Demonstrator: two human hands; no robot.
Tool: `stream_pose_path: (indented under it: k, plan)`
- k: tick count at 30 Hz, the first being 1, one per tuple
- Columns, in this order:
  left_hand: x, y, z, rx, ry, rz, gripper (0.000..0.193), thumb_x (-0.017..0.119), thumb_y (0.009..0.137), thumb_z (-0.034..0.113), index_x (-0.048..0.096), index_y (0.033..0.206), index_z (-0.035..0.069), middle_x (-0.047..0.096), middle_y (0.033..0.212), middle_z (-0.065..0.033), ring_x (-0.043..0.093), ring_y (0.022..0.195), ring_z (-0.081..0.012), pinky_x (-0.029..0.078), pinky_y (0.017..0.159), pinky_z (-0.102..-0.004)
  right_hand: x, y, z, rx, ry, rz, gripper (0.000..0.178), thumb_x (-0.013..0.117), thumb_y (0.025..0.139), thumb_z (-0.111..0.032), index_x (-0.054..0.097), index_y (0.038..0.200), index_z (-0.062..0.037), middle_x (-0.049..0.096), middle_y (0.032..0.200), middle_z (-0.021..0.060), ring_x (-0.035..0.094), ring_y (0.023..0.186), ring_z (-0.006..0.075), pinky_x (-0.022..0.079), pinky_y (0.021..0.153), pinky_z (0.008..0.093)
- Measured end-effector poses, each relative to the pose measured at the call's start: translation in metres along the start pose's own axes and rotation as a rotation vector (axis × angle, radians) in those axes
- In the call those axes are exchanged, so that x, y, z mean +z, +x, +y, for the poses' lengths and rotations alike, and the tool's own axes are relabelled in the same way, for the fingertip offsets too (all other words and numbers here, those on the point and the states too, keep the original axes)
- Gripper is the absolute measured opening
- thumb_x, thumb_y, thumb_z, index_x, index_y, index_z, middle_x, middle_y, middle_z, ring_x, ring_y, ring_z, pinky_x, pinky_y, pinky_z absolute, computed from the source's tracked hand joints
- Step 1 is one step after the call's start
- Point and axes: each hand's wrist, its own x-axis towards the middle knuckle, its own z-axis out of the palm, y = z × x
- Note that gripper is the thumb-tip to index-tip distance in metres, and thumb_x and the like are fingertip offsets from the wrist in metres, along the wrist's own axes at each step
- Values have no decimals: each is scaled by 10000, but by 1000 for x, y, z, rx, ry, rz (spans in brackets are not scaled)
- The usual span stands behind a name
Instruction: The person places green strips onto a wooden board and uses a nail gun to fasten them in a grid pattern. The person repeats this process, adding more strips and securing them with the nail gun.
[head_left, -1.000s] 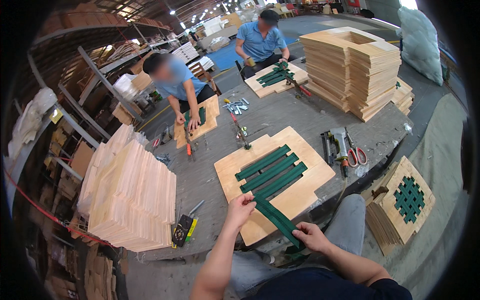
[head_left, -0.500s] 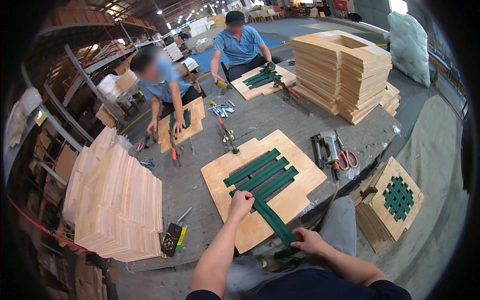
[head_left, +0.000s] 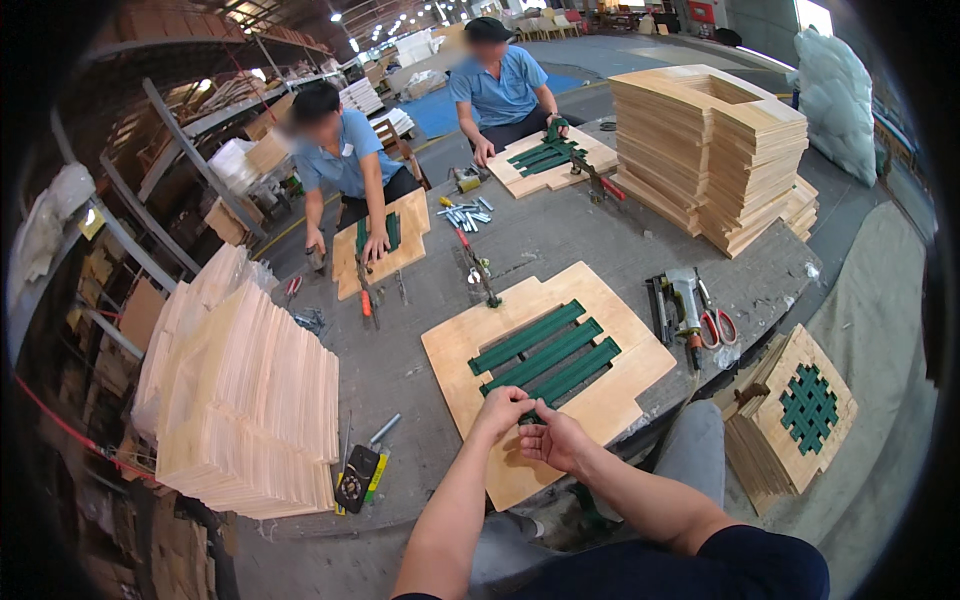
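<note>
Head view, looking down on a grey worktable (head_left: 560,240). Lower centre of the frame: left hand (head_left: 503,408) and right hand (head_left: 556,438) meeting at the near end of the green webbing straps (head_left: 545,352), fingertips of both pinched together, apparently on a strap end, though too small to tell for sure. Straps laid side by side in three diagonal bands across a square plywood frame (head_left: 610,400), lying flat at frame centre, near edge just over the table rim above the knees.

Right of the frame, on the table: a staple gun (head_left: 684,300) and red-handled scissors (head_left: 716,320) just beside each other. Far right, lower down: a finished panel with green woven webbing (head_left: 808,408) atop a low stack.

Upper right: tall stacks of plywood frames (head_left: 720,150). Left side: a slanting stack of pale wooden boards (head_left: 250,400), with a small black-and-yellow tool (head_left: 360,478) near its foot.

Upper left and upper centre: two co-workers in blue shirts, one (head_left: 345,160) pressing both hands on a small board with a green strap, the other (head_left: 505,90) seated at another strapped frame (head_left: 550,160). Between them, a scatter of small metal parts (head_left: 468,212).
</note>
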Motion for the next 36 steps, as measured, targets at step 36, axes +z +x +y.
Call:
stream_pose_path:
  k: [36]
  plan:
    - [-36,36,31,-14,463,420,290,715,920,226,740,1161,69,760,1043,-162,727,981,-325,554,871,-420,-34,-48,10,-166,-622,73,419,616,1056,-283,577,1326,34,695,1004,92,698,797,148,585,721,296]
